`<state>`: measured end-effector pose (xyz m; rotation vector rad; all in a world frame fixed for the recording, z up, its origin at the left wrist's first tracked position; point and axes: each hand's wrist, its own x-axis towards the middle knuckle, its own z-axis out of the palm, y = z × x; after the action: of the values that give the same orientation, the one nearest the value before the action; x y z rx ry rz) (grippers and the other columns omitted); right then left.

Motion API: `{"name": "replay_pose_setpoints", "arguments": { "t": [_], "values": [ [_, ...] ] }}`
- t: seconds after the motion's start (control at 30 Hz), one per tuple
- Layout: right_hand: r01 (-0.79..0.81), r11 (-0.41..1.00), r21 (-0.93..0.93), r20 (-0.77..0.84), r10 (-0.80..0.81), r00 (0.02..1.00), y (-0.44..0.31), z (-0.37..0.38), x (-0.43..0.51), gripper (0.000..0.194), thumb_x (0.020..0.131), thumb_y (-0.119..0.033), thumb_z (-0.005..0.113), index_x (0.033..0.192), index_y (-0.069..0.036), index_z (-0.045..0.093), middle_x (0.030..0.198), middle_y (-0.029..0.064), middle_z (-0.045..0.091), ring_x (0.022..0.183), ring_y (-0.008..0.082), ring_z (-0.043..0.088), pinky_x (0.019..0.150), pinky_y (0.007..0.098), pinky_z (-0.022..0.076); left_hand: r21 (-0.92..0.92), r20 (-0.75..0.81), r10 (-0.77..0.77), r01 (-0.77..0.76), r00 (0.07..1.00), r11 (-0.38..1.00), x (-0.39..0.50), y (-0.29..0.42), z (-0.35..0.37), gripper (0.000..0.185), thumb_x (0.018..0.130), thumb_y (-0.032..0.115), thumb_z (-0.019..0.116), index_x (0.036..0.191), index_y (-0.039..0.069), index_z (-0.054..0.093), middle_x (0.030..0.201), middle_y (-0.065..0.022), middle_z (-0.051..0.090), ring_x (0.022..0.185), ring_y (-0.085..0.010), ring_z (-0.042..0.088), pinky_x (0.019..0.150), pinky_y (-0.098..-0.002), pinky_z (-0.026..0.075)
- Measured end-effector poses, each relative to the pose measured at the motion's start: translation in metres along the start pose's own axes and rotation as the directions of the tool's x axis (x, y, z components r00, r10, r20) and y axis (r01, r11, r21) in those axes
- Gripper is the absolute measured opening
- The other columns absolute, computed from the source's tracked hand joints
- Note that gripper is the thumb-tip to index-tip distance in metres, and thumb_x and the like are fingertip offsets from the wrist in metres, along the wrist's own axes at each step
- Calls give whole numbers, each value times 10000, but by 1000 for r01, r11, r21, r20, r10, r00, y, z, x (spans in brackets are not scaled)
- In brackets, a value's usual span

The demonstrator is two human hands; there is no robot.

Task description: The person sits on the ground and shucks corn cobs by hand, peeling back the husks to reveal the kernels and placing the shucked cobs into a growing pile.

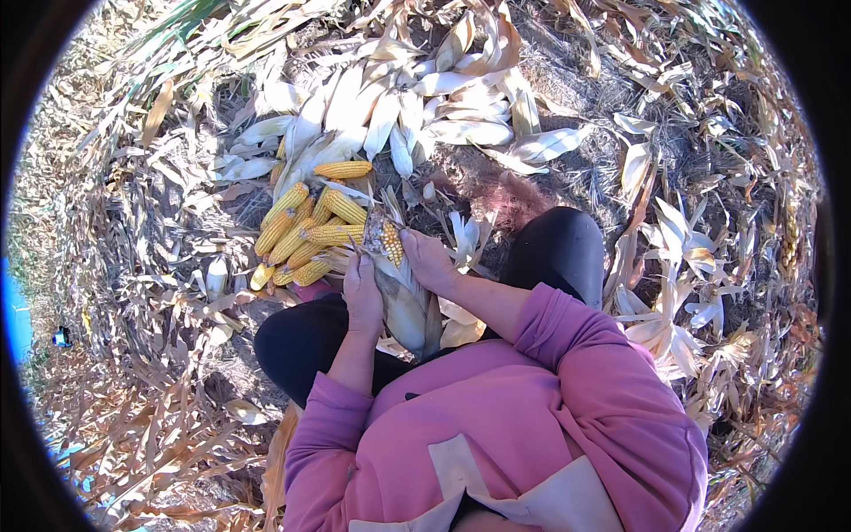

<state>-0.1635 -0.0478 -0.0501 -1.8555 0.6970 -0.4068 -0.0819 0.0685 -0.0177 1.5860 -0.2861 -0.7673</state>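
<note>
Between my hands is a partly husked ear of corn (393, 245), its yellow kernels bare near the top and greyish, damaged-looking matter at the tip. Pale dry husk (403, 307) still wraps its lower part, which points towards my lap. My left hand (363, 292) grips peeled-back husk on the ear's left side. On the other side, my right hand (429, 261) holds the ear and husk near the bare kernels. Just left of the ear lies a pile of husked yellow corn cobs (290, 234), close to my left hand.
Beyond the cobs lies a heap of unhusked ears (379, 110) in pale husks. Reddish corn silk (515, 199) rests on the ground before my right knee (557, 249). Loose husks (671, 326) lie at right, and dry stalks and leaves (153, 425) cover the ground at left.
</note>
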Motion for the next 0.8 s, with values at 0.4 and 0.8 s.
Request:
{"name": "replay_pose_setpoints", "arguments": {
  "t": [0.4,0.8],
  "values": [
    [175,931,-321,58,-165,985,12,1,6,138,887,-86,458,938,39,483,891,197,536,719,375,608,636,435,507,189,60,-50,38,997,981,14,1,19,508,833,225,668,1224,-15,450,1095,-110,587,961,-176,564,860,-318,449],
    [-314,912,264,12,322,947,63,-14,-3,384,967,-310,375,1051,21,552,956,269,610,932,409,583,843,422,442,362,251,-32,-63,968,930,18,-16,35,418,930,267,518,1208,-42,471,1007,-123,609,917,-186,563,830,-323,441]
  ]
}}
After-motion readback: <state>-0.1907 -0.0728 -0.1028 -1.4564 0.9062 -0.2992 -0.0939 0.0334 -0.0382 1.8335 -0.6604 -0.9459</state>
